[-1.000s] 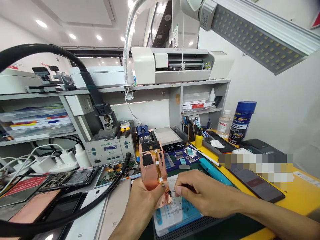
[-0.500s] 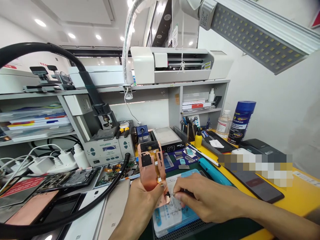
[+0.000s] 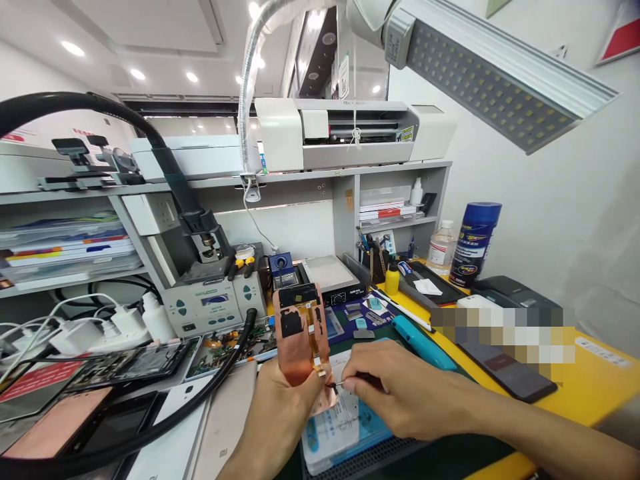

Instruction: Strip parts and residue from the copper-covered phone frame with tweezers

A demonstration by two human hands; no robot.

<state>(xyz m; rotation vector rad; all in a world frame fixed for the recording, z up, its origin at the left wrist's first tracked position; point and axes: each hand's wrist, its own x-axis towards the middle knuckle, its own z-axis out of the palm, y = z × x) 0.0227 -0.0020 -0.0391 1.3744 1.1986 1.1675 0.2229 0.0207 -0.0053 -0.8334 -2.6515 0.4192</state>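
Observation:
My left hand (image 3: 283, 415) is closed around the lower part of a phone screen panel (image 3: 293, 357), holding it upright with its copper-coloured back towards me. A gold flex cable (image 3: 313, 337) runs down that back, and black patches show near the top. My right hand (image 3: 400, 390) pinches a thin tool (image 3: 341, 383) with a metal shaft and a dark handle mostly hidden in the fingers. The tool's tip touches or nearly touches a small black piece (image 3: 334, 387) at the panel's lower right edge, beside my left thumb. Below both hands lies a blue-and-white box (image 3: 325, 437).
A black hose (image 3: 200, 400) curves across the left, over several phones and panels. Behind the panel stand a grey control station (image 3: 210, 308) and a parts tray (image 3: 210, 350). To the right lie a teal tool (image 3: 423, 343) and a dark phone (image 3: 505, 367). An LED lamp (image 3: 490, 80) hangs overhead.
The camera view has shifted slightly, so the surroundings sit a little further left. Both hands keep their grips, and the tool's tip stays at the panel's lower right edge.

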